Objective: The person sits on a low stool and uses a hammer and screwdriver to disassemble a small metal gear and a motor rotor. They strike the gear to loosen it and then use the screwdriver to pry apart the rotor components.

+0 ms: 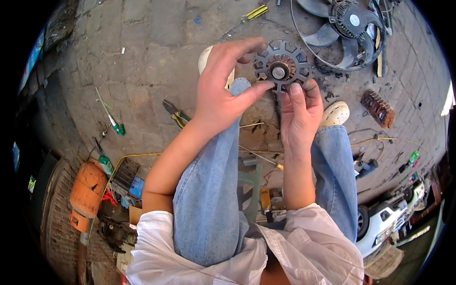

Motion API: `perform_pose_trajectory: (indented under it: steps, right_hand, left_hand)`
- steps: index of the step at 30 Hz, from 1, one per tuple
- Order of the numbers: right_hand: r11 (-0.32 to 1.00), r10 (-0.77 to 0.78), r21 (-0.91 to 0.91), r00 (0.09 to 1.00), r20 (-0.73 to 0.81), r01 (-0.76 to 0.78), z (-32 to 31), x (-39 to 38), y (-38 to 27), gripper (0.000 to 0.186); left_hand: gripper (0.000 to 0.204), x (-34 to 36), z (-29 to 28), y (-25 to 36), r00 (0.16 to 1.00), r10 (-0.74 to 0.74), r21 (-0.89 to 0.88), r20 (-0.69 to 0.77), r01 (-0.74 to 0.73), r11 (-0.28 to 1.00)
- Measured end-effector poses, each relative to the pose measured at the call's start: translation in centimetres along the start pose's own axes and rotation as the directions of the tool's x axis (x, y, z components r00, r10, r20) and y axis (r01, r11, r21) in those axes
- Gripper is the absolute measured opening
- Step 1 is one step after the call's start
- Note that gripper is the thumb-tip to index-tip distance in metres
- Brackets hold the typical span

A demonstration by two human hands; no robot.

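Between my hands, ahead of my knees, is a motor armature (278, 72), a round grey slotted disc with copper windings around a metal shaft end. My left hand (221, 88) spans its left side, thumb at the lower left edge and index finger curved near the upper left. Its other fingers are partly hidden. My right hand (301, 114) pinches the lower right rim between thumb and fingers. Dark crumbs lie on the paving just right of the armature.
A black fan (349, 28) lies at the far right, above a bristle brush (378, 108). Pliers (175, 114), a yellow-handled screwdriver (254, 14) and a green-handled screwdriver (115, 126) rest on the paving. An orange cylinder (88, 190) stands left; a white car (382, 221) is right.
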State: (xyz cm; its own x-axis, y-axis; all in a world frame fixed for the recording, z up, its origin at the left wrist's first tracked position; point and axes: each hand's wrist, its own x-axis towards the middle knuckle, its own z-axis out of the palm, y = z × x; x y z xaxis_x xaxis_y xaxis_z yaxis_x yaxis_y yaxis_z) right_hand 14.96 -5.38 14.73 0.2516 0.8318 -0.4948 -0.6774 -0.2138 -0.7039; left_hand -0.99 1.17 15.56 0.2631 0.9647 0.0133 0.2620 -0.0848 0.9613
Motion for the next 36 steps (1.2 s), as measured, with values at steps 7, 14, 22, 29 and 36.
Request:
perform_pose_trajectory:
  steps: [7, 14, 22, 29, 36]
  right_hand:
    - [0.991, 0.134, 0.031, 0.990, -0.051, -0.133, 1.2, 0.2, -0.2, 0.017]
    - [0.987, 0.144, 0.076, 0.989, -0.043, -0.140, 1.2, 0.5, -0.2, 0.017]
    - [0.995, 0.088, -0.048, 0.992, -0.092, -0.093, 1.8, 0.2, -0.8, 0.018]
    - [0.990, 0.046, -0.126, 0.995, -0.087, -0.057, 2.2, 0.1, -1.1, 0.020]
    - [0.988, 0.009, -0.151, 0.999, -0.052, -0.017, 2.2, 0.1, -0.3, 0.016]
  left_hand:
    - [0.067, 0.0, 0.9, -0.2, 0.982, -0.178, -0.337, -0.060, 0.148, 0.930]
    - [0.060, 0.2, 0.7, 0.4, 0.914, -0.393, -0.616, 0.098, 0.366, 0.698]
    - [0.052, -0.1, 0.7, -0.3, 0.864, -0.482, -0.664, 0.149, 0.448, 0.598]
    - [0.047, -0.1, 1.0, -0.8, 0.836, -0.523, -0.700, 0.167, 0.474, 0.534]
    - [0.043, -0.3, 1.1, -1.3, 0.820, -0.536, -0.717, 0.202, 0.496, 0.489]
